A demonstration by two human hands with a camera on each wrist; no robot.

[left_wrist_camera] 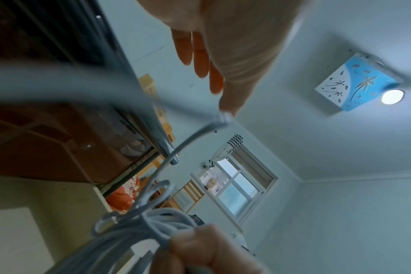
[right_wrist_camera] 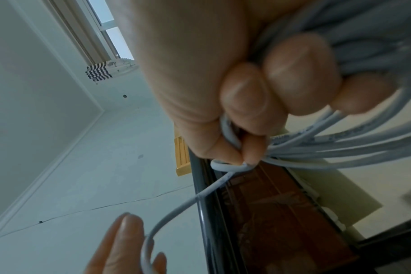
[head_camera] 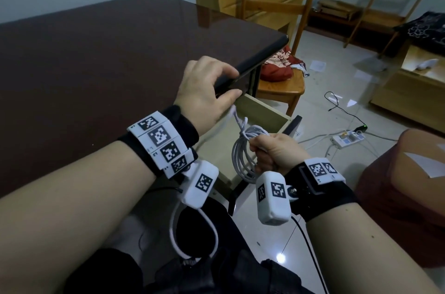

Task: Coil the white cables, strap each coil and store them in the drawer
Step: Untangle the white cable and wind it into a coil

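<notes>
Above the open drawer [head_camera: 262, 113], at the near corner of the dark bench [head_camera: 96, 64], the right hand [head_camera: 277, 151] is closed in a fist round the white cable coil [head_camera: 243, 158]. Its grip has the fingers [right_wrist_camera: 244, 98] curled tight over the gathered loops, with thumb and forefinger pinching the point where the free end winds round the bundle; held this way, the loops likely cannot spring apart while the wrap is made. The coil hangs from the fist, directly over the drawer, touching neither drawer nor bench.

A loose tail of cable [head_camera: 237, 120] rises from the coil toward the left hand [head_camera: 207, 91], which is up by the bench edge. Its fingers look spread and nearly straight, and the tail's end lies at a fingertip; whether it is lightly pinched or only touched is hard to tell, since the wrist view is blurred. The tail seems kept taut so that the wrap can be drawn snug.

Nothing stands between coil and drawer; the overhanging bench edge crowds the left hand most. Beyond are a wooden chair [head_camera: 277, 16] with red cloth [head_camera: 277, 69] on its seat, a power strip [head_camera: 346, 139] and a black lead [head_camera: 337, 108] on the tiled floor [head_camera: 325, 86], and a second looped white cable [head_camera: 183, 231] in the lap below the left wrist.
</notes>
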